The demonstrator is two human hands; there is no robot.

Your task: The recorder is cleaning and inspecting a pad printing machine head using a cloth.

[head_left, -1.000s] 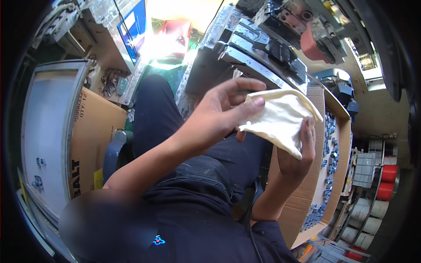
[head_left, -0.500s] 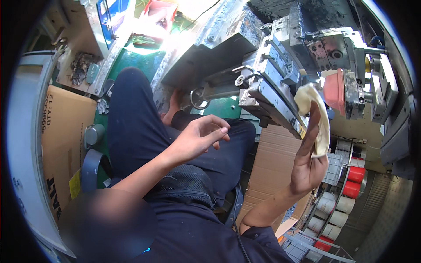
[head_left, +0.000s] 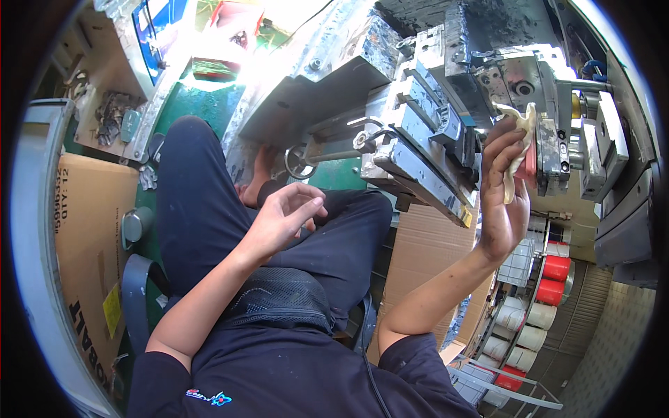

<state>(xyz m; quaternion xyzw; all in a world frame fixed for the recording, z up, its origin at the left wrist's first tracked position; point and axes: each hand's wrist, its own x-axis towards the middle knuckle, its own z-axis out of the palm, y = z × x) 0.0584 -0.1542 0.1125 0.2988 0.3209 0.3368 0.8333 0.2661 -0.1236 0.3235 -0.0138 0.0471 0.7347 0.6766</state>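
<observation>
My right hand [head_left: 505,188] is raised at the right side, fingers pointing up, with a thin cream cloth [head_left: 519,157] against them. The cloth presses on the face of a pinkish-red block [head_left: 532,164] on the machine and covers much of it. My left hand [head_left: 286,217] hovers over my lap with loosely curled fingers and a gap at the thumb; nothing shows in it. Left of the red block, a metal machine fixture [head_left: 418,157] with a slanted plate and a hex key-like bent rod stands near my right hand.
A cardboard box [head_left: 94,258] stands at my left; a brown cardboard sheet [head_left: 428,244] is below the fixture. Racks of red and white cans [head_left: 555,268] stand at lower right. A red bin [head_left: 226,31] lies at the far end. Another person's hand [head_left: 263,167] shows beyond my knees.
My right hand has moved up and forward, bringing the cloth onto the red block. My left hand has shifted slightly left in the picture, along with the whole view.
</observation>
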